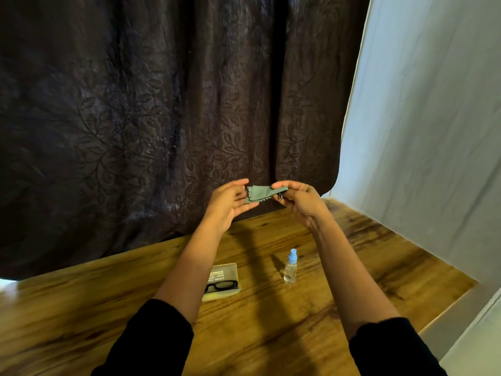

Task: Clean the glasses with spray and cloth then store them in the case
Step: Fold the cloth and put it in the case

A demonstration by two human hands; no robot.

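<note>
A small grey-green cloth (259,194) with a zigzag edge is held up in the air in front of me, above the far part of the table. My right hand (299,198) pinches its right end. My left hand (229,200) touches its left end with the fingers partly spread. Black-framed glasses (221,285) lie in an open pale case (222,281) on the table, partly hidden behind my left forearm. A clear spray bottle (290,267) with a blue cap stands upright to the right of the case, between my forearms.
The wooden table (271,335) runs to a right edge beside a white sheet (433,131). A dark leaf-patterned curtain (149,118) hangs right behind the table's far edge.
</note>
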